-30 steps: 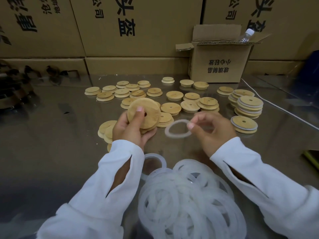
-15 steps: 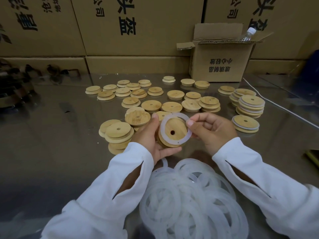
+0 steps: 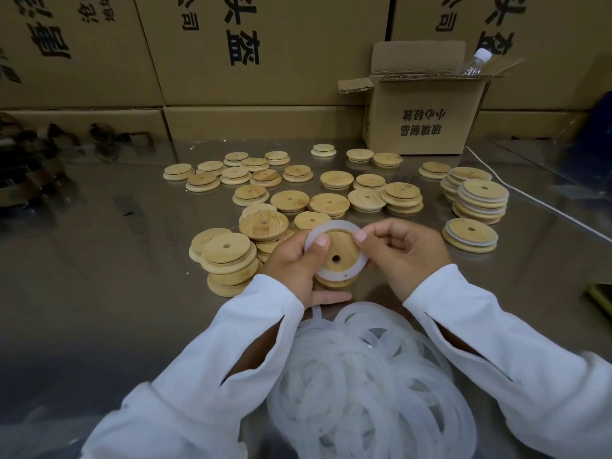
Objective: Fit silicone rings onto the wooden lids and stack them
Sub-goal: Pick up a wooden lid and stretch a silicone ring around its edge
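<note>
My left hand [image 3: 296, 265] grips a round wooden lid [image 3: 339, 248] with a small centre hole, thumb on its upper left edge. A translucent white silicone ring [image 3: 359, 261] lies around the lid's raised inner step. My right hand [image 3: 402, 251] pinches the ring at its upper right edge. Both hands hover just above the table [image 3: 99, 276]. A heap of loose silicone rings [image 3: 367, 385] lies in front of me between my sleeves. Bare lids [image 3: 288, 200] are scattered beyond my hands. Two stacks of ringed lids [image 3: 482, 202] and a lower one [image 3: 470, 235] stand to the right.
A small stack of bare lids [image 3: 228, 260] sits left of my left hand. An open cardboard box [image 3: 424, 107] with a plastic bottle [image 3: 473, 62] stands at the back right. Large cartons [image 3: 265, 51] wall the back. A white cable [image 3: 530, 197] runs along the right.
My left hand brought the lid down from a raised position. My right hand carried the ring over and laid it around the lid; both thumbs now work on its upper edge.
</note>
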Tool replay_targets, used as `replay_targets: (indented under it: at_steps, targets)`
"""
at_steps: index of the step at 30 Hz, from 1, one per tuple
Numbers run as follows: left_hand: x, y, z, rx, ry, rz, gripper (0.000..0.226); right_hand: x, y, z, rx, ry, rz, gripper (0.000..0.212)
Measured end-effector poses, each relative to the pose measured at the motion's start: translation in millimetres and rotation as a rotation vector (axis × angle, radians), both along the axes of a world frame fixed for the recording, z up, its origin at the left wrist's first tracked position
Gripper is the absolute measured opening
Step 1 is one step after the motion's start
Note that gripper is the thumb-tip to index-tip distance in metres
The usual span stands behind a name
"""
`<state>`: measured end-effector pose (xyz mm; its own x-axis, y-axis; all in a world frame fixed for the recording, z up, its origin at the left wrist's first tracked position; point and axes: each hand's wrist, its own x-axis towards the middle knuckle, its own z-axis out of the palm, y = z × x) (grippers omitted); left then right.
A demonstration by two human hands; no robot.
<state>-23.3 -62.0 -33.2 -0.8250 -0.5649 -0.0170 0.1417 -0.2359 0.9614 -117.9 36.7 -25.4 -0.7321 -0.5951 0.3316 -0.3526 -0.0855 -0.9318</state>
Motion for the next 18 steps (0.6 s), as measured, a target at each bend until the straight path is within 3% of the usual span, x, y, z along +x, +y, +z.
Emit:
replay_targets:
  at_steps: [8,18]
  targets:
    - [0.4,-1.3,-0.5,-0.117,0.063,0.071,0.015,2.0,0.4,3.1,-0.001,-0.042,0.001,0.014]
    - [1.5,-4.2,-0.9,-0.120,0.098,0.077,0.014,3.3,0.5,4.4,0.030,0.025,-0.018,0.014]
